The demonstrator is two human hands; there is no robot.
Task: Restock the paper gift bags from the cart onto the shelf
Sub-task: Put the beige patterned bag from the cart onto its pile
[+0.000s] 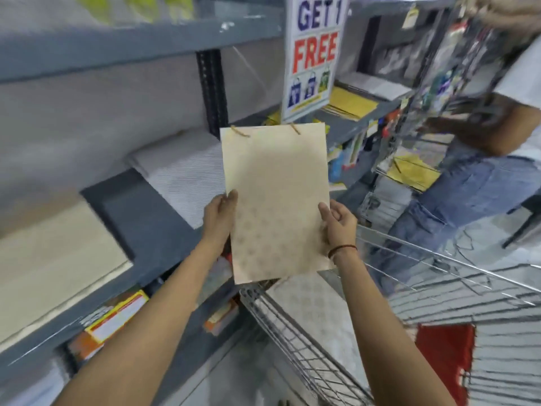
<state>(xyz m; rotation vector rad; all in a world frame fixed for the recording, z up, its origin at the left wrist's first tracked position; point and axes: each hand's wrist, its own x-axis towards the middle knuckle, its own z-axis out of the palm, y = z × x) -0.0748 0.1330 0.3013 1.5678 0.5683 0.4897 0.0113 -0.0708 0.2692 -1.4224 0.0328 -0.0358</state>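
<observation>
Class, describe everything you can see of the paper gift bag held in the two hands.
The gift bag is cream paper with a faint repeated pattern, folded flat, its front facing the camera. Brown cord handles show at its top edge. It is held upright, the left hand gripping its left edge and the right hand its right edge, above the wire cart and beside the grey shelf.

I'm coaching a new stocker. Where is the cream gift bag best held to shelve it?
By its long side edges, low down, one hand from each side, as the left hand and right hand pinch the cream gift bag. It is folded flat, its rope handles at the far end, clear of the hands.
</observation>
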